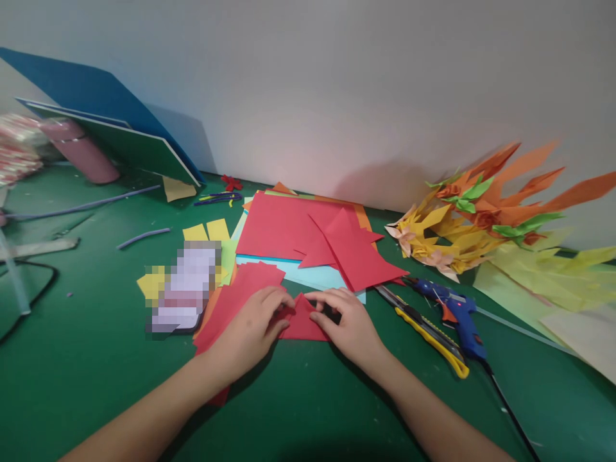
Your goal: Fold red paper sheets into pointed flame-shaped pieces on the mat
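A small folded red paper piece (302, 323) lies on the green table (96, 378) right in front of me. My left hand (253, 327) rests on its left side, fingers curled and pressing the paper down. From the right, my right hand (347, 321) pinches the top edge with fingertips near the peak. A stack of red paper squares (245, 289) sits under and behind my left hand.
Large red sheets (308, 234) and coloured paper lie behind. To the right are a yellow utility knife (428, 330), a blue glue gun (457, 314) and paper flowers (481, 218). A blurred-out object (185, 292) sits left; boards (115, 131) lean on the wall.
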`<move>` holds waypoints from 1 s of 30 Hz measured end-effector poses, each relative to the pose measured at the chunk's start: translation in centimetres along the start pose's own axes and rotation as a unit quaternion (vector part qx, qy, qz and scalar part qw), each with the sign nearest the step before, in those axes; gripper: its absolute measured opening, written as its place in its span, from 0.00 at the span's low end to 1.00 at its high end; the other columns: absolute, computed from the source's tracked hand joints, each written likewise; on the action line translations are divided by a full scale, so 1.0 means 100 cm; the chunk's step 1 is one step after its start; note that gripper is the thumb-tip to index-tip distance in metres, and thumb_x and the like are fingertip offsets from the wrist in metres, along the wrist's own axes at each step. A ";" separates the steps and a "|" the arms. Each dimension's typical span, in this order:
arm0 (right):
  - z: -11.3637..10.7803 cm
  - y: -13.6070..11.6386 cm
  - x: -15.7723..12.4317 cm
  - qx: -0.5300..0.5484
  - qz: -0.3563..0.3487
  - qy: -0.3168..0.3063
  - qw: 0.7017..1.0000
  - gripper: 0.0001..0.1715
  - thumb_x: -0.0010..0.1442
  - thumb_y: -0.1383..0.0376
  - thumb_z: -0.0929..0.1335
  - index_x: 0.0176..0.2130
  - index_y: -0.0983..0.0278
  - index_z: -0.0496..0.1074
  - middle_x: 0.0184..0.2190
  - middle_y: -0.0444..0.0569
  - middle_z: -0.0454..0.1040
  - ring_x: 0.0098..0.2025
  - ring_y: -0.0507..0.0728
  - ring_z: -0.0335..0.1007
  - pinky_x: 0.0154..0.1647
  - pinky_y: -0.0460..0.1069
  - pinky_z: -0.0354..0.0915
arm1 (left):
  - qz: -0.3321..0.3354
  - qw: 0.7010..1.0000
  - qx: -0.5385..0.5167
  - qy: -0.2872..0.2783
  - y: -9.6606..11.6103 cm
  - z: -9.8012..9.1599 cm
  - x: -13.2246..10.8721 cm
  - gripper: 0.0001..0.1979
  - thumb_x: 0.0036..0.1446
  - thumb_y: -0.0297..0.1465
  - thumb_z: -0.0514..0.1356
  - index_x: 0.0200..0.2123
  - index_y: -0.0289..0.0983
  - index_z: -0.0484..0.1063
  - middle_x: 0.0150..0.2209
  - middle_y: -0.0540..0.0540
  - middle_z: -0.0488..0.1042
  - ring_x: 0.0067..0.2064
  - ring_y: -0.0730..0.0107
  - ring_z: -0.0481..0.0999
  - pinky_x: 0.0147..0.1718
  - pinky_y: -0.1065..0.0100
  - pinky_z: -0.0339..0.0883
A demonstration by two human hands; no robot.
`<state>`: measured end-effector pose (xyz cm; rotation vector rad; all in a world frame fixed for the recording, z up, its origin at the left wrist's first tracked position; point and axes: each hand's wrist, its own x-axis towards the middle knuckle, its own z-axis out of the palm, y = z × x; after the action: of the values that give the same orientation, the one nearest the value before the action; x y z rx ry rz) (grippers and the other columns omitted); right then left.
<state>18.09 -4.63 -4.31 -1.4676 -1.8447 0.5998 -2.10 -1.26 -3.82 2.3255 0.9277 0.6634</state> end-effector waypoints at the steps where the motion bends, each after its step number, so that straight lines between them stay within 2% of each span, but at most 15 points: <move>1: 0.000 0.000 0.000 0.006 0.003 0.002 1.000 0.13 0.55 0.73 0.69 0.40 0.60 0.75 0.27 0.44 0.73 0.32 0.57 0.68 0.35 0.51 0.63 | 0.000 1.000 -0.001 0.002 0.000 0.000 0.000 0.14 0.56 0.18 0.56 0.43 0.39 0.64 0.43 0.45 0.71 0.46 0.64 0.71 0.45 0.58 0.70; 3: 0.000 0.000 0.000 0.016 0.002 0.008 1.000 0.14 0.55 0.74 0.69 0.41 0.61 0.75 0.27 0.44 0.73 0.32 0.56 0.67 0.34 0.50 0.63 | -0.004 1.000 -0.006 0.003 0.001 0.000 0.000 0.15 0.55 0.18 0.56 0.44 0.39 0.63 0.43 0.45 0.72 0.45 0.64 0.72 0.43 0.59 0.70; 6: 0.001 0.002 -0.001 0.012 -0.019 0.013 1.000 0.13 0.57 0.73 0.68 0.42 0.61 0.74 0.27 0.44 0.73 0.32 0.56 0.67 0.35 0.51 0.63 | -0.014 1.000 -0.008 -0.011 0.004 -0.003 0.002 0.10 0.56 0.18 0.55 0.37 0.38 0.65 0.39 0.46 0.72 0.43 0.65 0.72 0.42 0.61 0.70; 9: 0.001 0.002 -0.003 -0.016 -0.046 0.014 0.999 0.08 0.59 0.72 0.67 0.38 0.61 0.73 0.27 0.45 0.72 0.33 0.57 0.68 0.35 0.51 0.64 | -0.017 0.999 -0.002 -0.032 0.005 -0.005 0.004 0.08 0.57 0.19 0.55 0.32 0.38 0.67 0.36 0.47 0.72 0.42 0.66 0.73 0.41 0.62 0.70; 13: -0.002 0.001 -0.008 -0.066 -0.083 0.021 0.994 0.07 0.62 0.70 0.65 0.35 0.62 0.72 0.31 0.48 0.74 0.35 0.58 0.69 0.37 0.51 0.65 | -0.001 0.999 0.010 -0.040 0.004 -0.009 0.007 0.08 0.60 0.23 0.54 0.33 0.38 0.71 0.36 0.47 0.74 0.41 0.66 0.74 0.41 0.64 0.70; 19: 0.001 -0.001 -0.020 -0.153 -0.125 0.030 0.980 0.14 0.67 0.69 0.59 0.38 0.64 0.72 0.32 0.50 0.74 0.33 0.57 0.70 0.33 0.49 0.64 | 0.055 0.996 0.054 -0.035 0.007 -0.012 0.007 0.13 0.64 0.25 0.49 0.32 0.37 0.72 0.35 0.47 0.76 0.38 0.66 0.76 0.38 0.65 0.71; 22: 0.002 -0.001 -0.022 -0.195 -0.153 0.045 0.968 0.16 0.68 0.69 0.57 0.39 0.64 0.72 0.32 0.50 0.75 0.32 0.56 0.69 0.32 0.49 0.63 | 0.046 0.995 0.081 -0.027 0.006 -0.011 0.006 0.11 0.64 0.24 0.48 0.36 0.37 0.70 0.34 0.46 0.76 0.36 0.65 0.76 0.34 0.65 0.71; 26: 0.002 -0.001 -0.021 -0.199 -0.166 0.044 0.965 0.17 0.68 0.68 0.56 0.39 0.64 0.72 0.32 0.50 0.75 0.32 0.56 0.70 0.32 0.48 0.63 | 0.051 0.992 0.112 -0.002 0.003 -0.008 0.004 0.10 0.65 0.24 0.48 0.41 0.38 0.69 0.37 0.46 0.77 0.38 0.64 0.77 0.35 0.64 0.72; 30: 0.000 -0.001 -0.020 -0.186 -0.157 0.034 0.969 0.17 0.68 0.68 0.57 0.39 0.63 0.73 0.32 0.50 0.75 0.33 0.56 0.70 0.33 0.48 0.63 | 0.092 0.984 0.149 -0.013 0.003 -0.008 0.004 0.12 0.64 0.22 0.48 0.38 0.36 0.70 0.34 0.45 0.76 0.35 0.65 0.76 0.33 0.64 0.71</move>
<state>18.24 -6.63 -4.74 -1.3574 -2.1570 0.0496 -2.19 -0.96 -2.96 2.7051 0.8560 0.5999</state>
